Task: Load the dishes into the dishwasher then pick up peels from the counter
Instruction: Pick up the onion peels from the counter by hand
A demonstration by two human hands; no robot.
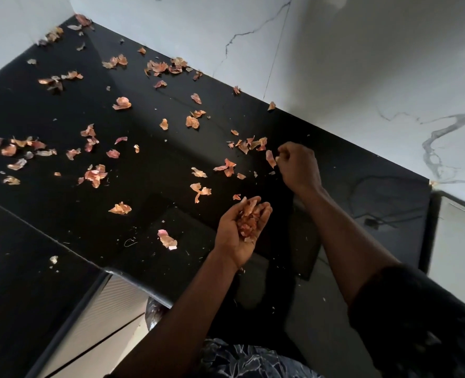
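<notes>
While the right hand [298, 166] pinches a single peel [270, 158] between its thumb and curled fingers just above the black counter [155, 170], the left hand [235, 241] sits nearer the person, palm up and cupped, its fingers curved round a handful of peels [249, 222] that heaps above the palm. Many more onion peels [122, 103] lie scattered over the glossy top, from a far-corner cluster [81, 20] against the marble wall [362, 64] to a pale scrap [167, 240] near the front edge. I'd judge the gathering well short of half done. No dishes or dishwasher can be seen from here. The trouble I'd expect is that cupped hand: it looks close to full, and these skins seem papery and light, so dropping another one on top could send some sliding off between the fingers. As the hand hovers near the counter's front edge, whatever spills may land on the floor, not back on the top. A long reach for the far corner would likely tip the palm and shed more. The pinched peel looks brittle too, and a hard squeeze might crumble it into flecks like those that dot the surface.
</notes>
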